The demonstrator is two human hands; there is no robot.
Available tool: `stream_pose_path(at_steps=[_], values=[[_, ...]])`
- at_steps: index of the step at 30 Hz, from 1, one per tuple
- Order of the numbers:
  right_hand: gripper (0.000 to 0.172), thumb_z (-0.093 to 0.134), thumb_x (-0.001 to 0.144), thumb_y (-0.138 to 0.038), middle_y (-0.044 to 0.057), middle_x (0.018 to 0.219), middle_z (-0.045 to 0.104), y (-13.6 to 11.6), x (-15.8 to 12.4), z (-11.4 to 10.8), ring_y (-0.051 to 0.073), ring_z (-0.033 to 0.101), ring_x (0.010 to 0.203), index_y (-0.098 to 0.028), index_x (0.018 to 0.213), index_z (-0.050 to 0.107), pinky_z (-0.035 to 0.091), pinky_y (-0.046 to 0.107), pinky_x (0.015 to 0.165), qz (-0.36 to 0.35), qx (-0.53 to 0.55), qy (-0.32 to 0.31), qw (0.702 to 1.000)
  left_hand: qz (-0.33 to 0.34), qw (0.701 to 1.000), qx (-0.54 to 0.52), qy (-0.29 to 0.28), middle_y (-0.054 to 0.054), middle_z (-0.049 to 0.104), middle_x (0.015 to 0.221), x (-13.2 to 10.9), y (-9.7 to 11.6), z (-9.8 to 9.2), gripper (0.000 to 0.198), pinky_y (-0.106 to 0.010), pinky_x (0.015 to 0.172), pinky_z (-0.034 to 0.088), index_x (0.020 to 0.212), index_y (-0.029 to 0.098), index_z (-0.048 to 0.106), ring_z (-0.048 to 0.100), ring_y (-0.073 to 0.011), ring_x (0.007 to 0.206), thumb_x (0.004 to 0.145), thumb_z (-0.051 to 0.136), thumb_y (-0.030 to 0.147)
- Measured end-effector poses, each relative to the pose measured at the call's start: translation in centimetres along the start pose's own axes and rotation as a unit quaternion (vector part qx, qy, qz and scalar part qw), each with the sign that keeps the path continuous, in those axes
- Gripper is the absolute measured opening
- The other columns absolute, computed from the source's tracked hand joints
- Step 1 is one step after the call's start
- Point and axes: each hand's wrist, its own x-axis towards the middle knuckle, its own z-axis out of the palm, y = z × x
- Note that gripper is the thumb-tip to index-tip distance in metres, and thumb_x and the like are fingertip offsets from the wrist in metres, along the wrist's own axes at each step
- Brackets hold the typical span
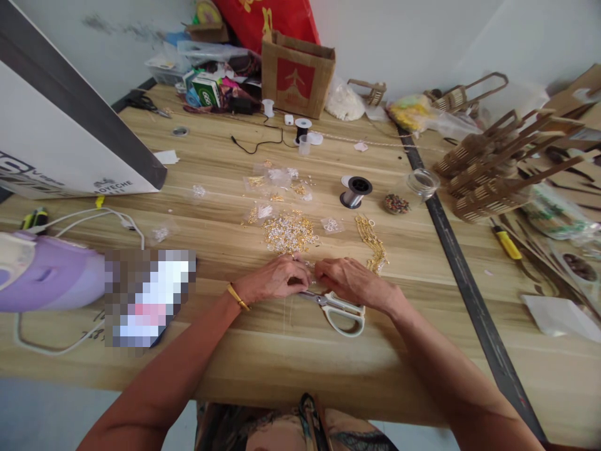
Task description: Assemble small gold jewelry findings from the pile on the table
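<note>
- Work with small beads looks under way, by my judgement; a heap of gold and clear beads (pixel 288 232) lies loose on the table (pixel 291 373), just beyond the hands, so plenty seems left; gold chains (pixel 370 243) lie to the right, though whether they are finished I cannot tell.
- Left hand (pixel 280 277) bends inward, fingertips close together, a fine strand (pixel 284 316) hanging below; right hand (pixel 346 280) curls opposite, knuckles up, above the scissors (pixel 331 305); what either grip holds, I cannot tell; both forearms angle inward.
</note>
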Motion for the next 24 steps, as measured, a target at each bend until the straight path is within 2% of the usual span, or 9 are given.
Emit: stream_pose_path(at_steps=[8, 17, 24], values=[[0.009, 0.047, 0.090, -0.010, 0.007, 0.090, 0.066, 0.21, 0.19, 0.08, 0.015, 0.058, 0.075, -0.016, 0.094, 0.053, 0.031, 0.025, 0.060, -0.016, 0.027, 0.014, 0.999, 0.006, 0.999, 0.019, 0.028, -0.003, 0.072, 0.092, -0.03, -0.41, 0.26, 0.012, -0.029, 0.089, 0.039, 0.075, 0.017, 0.069, 0.061, -0.0155, 0.088, 0.082, 0.061, 0.012], [0.013, 0.047, 0.088, -0.005, 0.003, 0.078, 0.058, 0.27, 0.36, 0.17, 0.009, 0.047, 0.059, -0.014, 0.082, 0.055, 0.028, 0.023, 0.055, 0.024, 0.082, 0.026, 0.996, 0.013, 0.999, 0.023, 0.038, -0.001, 0.072, 0.089, -0.12, -0.90, 0.41, 0.016, -0.028, 0.086, 0.040, 0.072, 0.018, 0.068, 0.059, -0.0152, 0.087, 0.084, 0.058, 0.013], [0.009, 0.049, 0.088, -0.010, 0.005, 0.087, 0.061, 0.26, 0.38, 0.40, 0.011, 0.054, 0.069, -0.015, 0.093, 0.055, 0.031, 0.024, 0.060, 0.012, 0.080, 0.035, 0.996, 0.009, 0.998, 0.030, 0.047, -0.002, 0.073, 0.094, -0.15, -0.74, 0.23, 0.014, -0.028, 0.086, 0.042, 0.071, 0.016, 0.068, 0.060, -0.0164, 0.090, 0.082, 0.060, 0.013]])
